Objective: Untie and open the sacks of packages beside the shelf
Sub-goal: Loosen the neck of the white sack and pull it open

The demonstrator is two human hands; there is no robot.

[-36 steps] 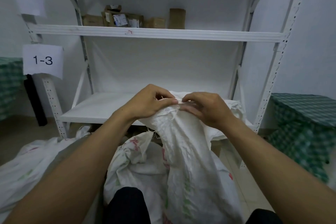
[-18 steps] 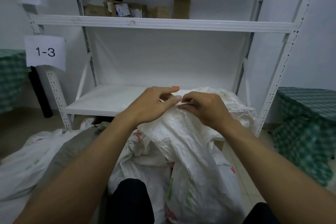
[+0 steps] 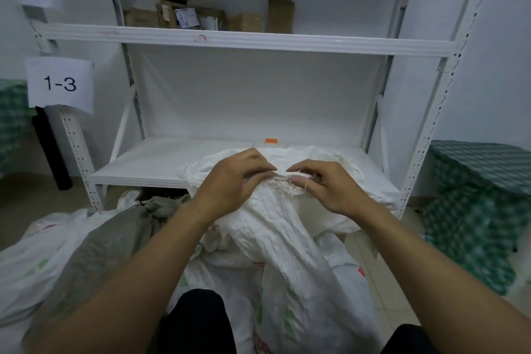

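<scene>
Sack's tie (image 3: 283, 181) hidden under fingers (image 3: 258, 171), grey sack (image 3: 109, 241) partly behind left forearm, checked cloth (image 3: 474, 210) blurred

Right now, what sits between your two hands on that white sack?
In the head view, only the sack's bunched, frayed mouth lies between the left hand and right hand; both pinch it, fingertips nearly meeting.
</scene>
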